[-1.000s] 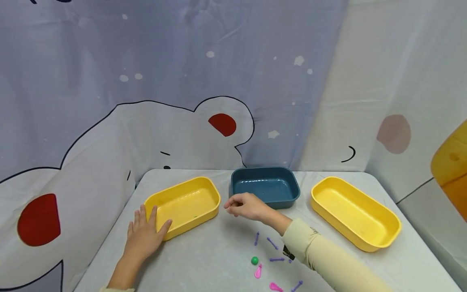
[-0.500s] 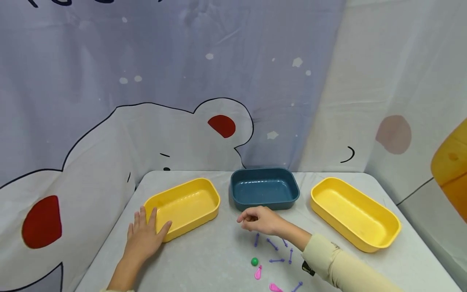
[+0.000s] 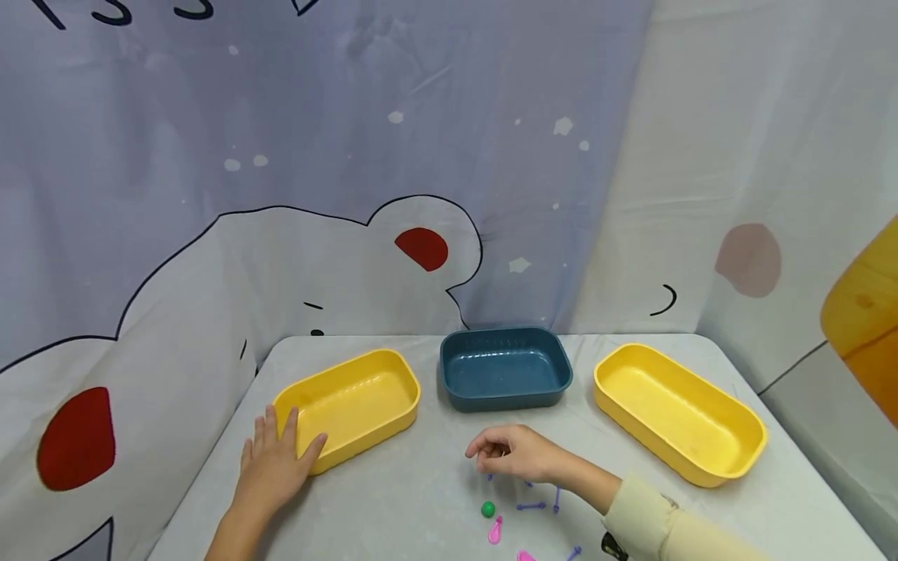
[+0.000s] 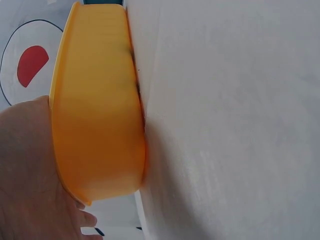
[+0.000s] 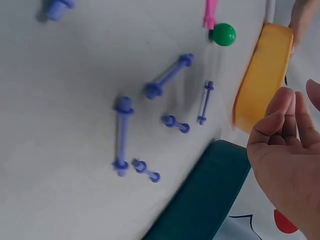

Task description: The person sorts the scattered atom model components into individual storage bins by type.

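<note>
My left hand (image 3: 272, 471) rests on the near left end of a yellow tray (image 3: 403, 417), fingers spread over its rim; the left wrist view shows the tray's outer wall (image 4: 97, 110) beside the palm. My right hand (image 3: 519, 453) hovers over the table with loosely bent fingers and nothing visible between them. Under and near it lie several small purple rods with knobbed ends (image 5: 123, 137), a green ball (image 3: 488, 509) and a pink teardrop-shaped piece (image 3: 495, 531). In the head view the right hand partly hides some of the rods.
A dark blue tray (image 3: 505, 403) stands at the back middle of the table. Another yellow tray (image 3: 652, 440) is at the right, set at a slant. A second pink piece (image 3: 525, 556) lies at the bottom edge of the head view. Printed cloth hangs behind the table.
My right hand has moved from beside the left yellow tray rightward and toward me, over the purple rods. The left hand stays on its tray. The head view has shifted slightly.
</note>
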The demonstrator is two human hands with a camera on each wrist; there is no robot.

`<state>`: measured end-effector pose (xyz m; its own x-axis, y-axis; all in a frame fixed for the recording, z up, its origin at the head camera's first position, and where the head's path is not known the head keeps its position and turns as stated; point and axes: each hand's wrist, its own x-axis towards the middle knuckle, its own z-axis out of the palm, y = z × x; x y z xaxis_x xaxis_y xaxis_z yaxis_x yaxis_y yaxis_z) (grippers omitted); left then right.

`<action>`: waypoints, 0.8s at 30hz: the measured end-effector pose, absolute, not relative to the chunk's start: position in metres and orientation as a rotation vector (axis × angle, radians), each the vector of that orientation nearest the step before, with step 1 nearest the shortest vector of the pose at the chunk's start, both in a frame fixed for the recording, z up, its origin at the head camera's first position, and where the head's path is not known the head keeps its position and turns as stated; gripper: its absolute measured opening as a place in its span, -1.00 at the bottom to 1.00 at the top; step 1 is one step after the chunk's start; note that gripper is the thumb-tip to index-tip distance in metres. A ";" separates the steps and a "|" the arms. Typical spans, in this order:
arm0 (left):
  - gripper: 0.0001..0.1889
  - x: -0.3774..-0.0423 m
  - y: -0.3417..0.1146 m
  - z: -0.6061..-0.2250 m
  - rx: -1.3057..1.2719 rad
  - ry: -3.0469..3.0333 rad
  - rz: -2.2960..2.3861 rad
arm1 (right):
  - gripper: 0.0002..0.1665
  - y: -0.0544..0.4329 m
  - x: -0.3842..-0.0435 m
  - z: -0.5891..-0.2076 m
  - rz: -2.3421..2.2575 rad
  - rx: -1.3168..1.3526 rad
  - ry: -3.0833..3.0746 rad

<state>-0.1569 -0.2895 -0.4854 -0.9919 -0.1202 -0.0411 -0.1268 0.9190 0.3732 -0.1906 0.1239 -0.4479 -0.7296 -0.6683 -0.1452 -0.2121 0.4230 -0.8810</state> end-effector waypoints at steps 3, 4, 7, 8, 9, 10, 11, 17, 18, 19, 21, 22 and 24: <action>0.05 -0.157 -0.289 -0.486 -0.201 3.051 0.604 | -0.77 0.127 -0.187 -0.452 -1.244 -0.760 2.187; 0.04 -0.157 -0.289 -0.486 -0.201 3.048 0.605 | -0.78 0.128 -0.186 -0.453 -1.240 -0.762 2.182; 0.03 -0.157 -0.289 -0.486 -0.203 3.040 0.602 | -0.78 0.131 -0.182 -0.457 -1.230 -0.774 2.170; 0.04 -0.157 -0.290 -0.487 -0.205 3.037 0.595 | -0.78 0.133 -0.181 -0.459 -1.225 -0.779 2.170; 0.04 -0.157 -0.290 -0.487 -0.206 3.034 0.591 | -0.78 0.134 -0.180 -0.460 -1.222 -0.780 2.169; 0.04 -0.157 -0.290 -0.487 -0.208 3.030 0.589 | -0.78 0.136 -0.180 -0.461 -1.219 -0.781 2.167; 0.05 -0.157 -0.290 -0.487 -0.209 3.027 0.584 | -0.77 0.137 -0.179 -0.463 -1.217 -0.780 2.165; 0.06 -0.157 -0.291 -0.487 -0.202 3.030 0.578 | -0.77 0.143 -0.177 -0.470 -1.217 -0.784 2.144; 0.06 -0.157 -0.291 -0.487 -0.202 3.031 0.578 | -0.77 0.143 -0.177 -0.471 -1.218 -0.788 2.141; 0.06 -0.158 -0.291 -0.487 -0.203 3.032 0.576 | -0.77 0.144 -0.177 -0.471 -1.220 -0.790 2.136; 0.06 -0.158 -0.291 -0.487 -0.203 3.029 0.579 | -0.77 0.145 -0.176 -0.473 -1.222 -0.796 2.130; 0.06 -0.158 -0.291 -0.486 -0.205 3.026 0.580 | -0.77 0.145 -0.176 -0.473 -1.224 -0.797 2.122; 0.06 -0.158 -0.291 -0.486 -0.208 3.023 0.583 | -0.77 0.145 -0.175 -0.474 -1.228 -0.798 2.112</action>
